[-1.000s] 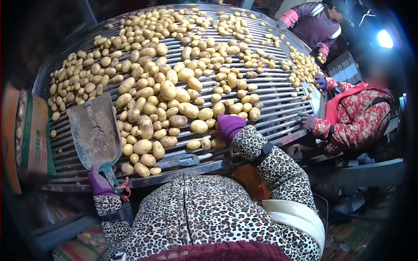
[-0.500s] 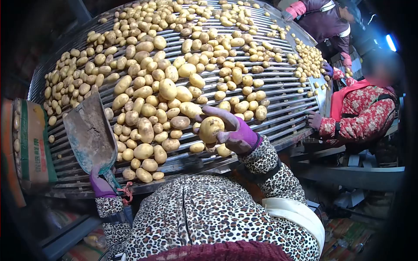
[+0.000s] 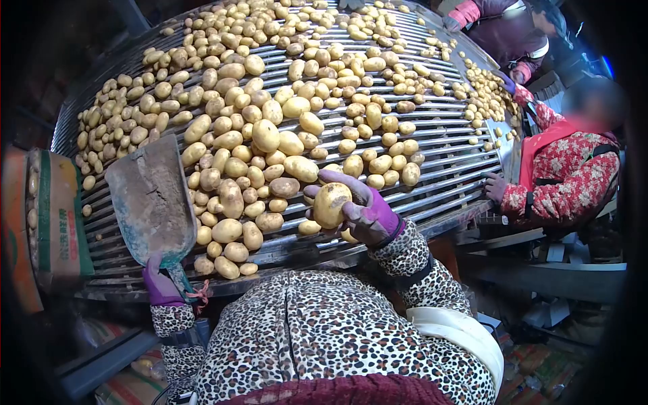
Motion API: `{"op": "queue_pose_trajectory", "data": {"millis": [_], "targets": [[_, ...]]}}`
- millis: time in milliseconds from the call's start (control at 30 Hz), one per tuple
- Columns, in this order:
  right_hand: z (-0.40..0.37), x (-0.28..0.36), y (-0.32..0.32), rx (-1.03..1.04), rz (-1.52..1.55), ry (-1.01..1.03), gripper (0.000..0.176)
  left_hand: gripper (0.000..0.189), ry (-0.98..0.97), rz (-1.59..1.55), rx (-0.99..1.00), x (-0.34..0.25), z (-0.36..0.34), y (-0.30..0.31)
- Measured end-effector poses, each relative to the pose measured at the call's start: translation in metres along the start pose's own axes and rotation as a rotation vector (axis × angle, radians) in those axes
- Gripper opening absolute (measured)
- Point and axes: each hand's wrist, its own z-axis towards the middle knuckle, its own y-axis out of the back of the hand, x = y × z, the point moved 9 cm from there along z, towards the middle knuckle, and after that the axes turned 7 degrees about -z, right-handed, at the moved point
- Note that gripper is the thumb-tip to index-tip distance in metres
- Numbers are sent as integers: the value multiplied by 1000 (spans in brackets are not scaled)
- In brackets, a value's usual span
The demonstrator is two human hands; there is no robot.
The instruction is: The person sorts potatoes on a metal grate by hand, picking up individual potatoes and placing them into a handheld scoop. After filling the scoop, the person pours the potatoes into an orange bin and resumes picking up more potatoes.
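red characters on the sack (image 3: pixel 59 226), too blurred to read

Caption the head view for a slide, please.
Right hand holds a potato over the rollers; left hand grips a scoop.

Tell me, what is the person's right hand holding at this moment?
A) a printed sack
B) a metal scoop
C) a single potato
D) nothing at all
C: the right hand, in a purple glove, grips a single potato in its fingers, while the metal scoop is held by the left hand.
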Motion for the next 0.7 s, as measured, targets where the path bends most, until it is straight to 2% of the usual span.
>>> {"op": "queue_pose_trajectory", "data": {"millis": [67, 133, 200, 233, 300, 367, 433, 500, 533, 567, 600, 633, 667, 700], "targets": [[-3, 1, -2, -21, 32, -35, 84, 44, 25, 6, 23, -7, -16, -21], [-8, 8, -9, -45, 20, -93, 83, 40, -73, 77, 37, -14, -25, -30], [-4, 4, -5, -46, -12, -59, 79, 34, -127, 120, 15, -15, -27, -32], [0, 7, -3, -51, -28, -43, 77, 42, -123, 183, 82, -14, -27, -31], [14, 11, -7, -114, -93, -57, 69, 36, -106, 398, 92, -15, -37, -36], [40, 10, -32, -142, -137, -74, 75, 31, -194, 610, 173, -13, -43, -42], [70, -2, -78, 64, -274, 98, 71, 27, -335, 897, 283, -19, -56, -61], [73, 5, -130, 89, -545, 319, 68, 24, -530, 1260, 400, -33, -81, -89], [72, -1, -133, 148, -589, 257, 67, 22, -493, 1139, 340, -31, -76, -75], [70, -5, -132, 206, -636, 194, 66, 23, -189, 462, 225, -20, -62, -58], [66, -12, -128, 265, -685, 126, 64, 25, -177, 469, 157, -21, -60, -46], [62, -24, -106, 279, -580, 109, 54, 26, -162, 472, 86, -20, -59, -28], [55, -13, -82, 255, -672, 92, 45, 32, -22, 237, -19, -10, -54, -7], [51, -10, -46, 163, -599, -25, 40, 32, -67, 71, -8, -15, -55, -7]]}}
